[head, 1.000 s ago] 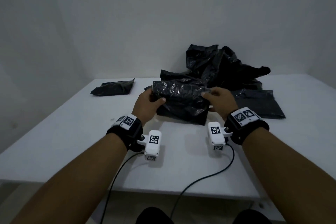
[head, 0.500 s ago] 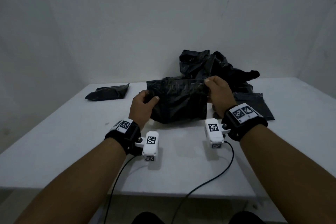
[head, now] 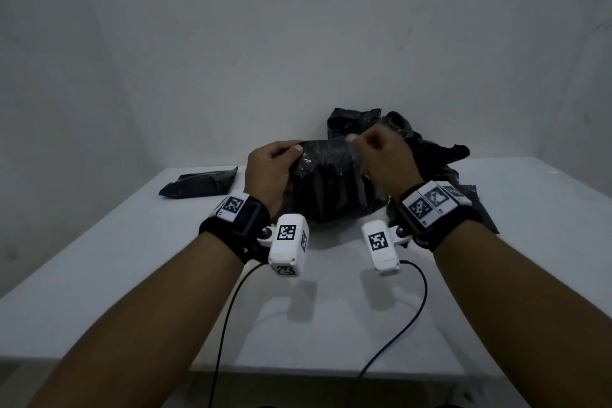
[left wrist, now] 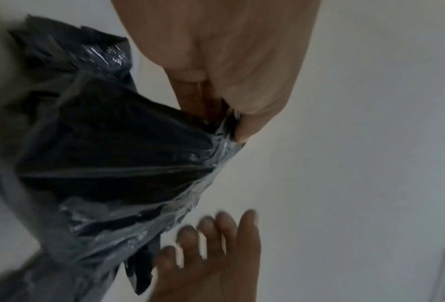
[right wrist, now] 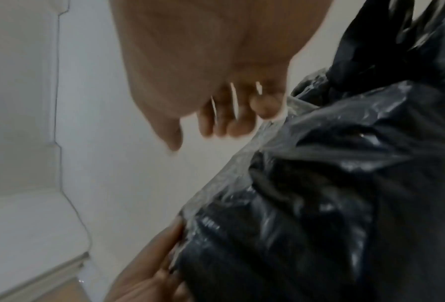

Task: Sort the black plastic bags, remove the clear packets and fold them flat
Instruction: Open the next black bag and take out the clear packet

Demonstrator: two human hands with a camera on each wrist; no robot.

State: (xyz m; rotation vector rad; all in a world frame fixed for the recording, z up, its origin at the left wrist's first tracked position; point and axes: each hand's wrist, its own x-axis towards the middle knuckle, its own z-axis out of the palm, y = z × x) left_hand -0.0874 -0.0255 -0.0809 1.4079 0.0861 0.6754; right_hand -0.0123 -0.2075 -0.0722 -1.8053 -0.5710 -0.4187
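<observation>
Hands are higher now than a moment ago: the bundle (head: 331,182) of black plastic in a clear wrapper has been lifted off the white tabletop (head: 99,275) to hang between them. The left hand (head: 270,172) grips its top left edge, thumb curled over the front and fingers behind; in the left wrist view the pinch on the crinkled clear film (left wrist: 224,130) is plain. The right hand (head: 384,159), which half a second back held the top right corner pulled wide, has moved inward, fingers curled at the upper edge. Whether it still has hold of the film I cannot tell; the right wrist view shows its fingertips (right wrist: 232,126) just beside the wrapper, blurred. The bundle looks bunched and narrower than before. Behind it, at one o'clock, sits the heap of loose black bags (head: 430,149). At ten o'clock one flat folded bag (head: 200,184) lies unmoved.
</observation>
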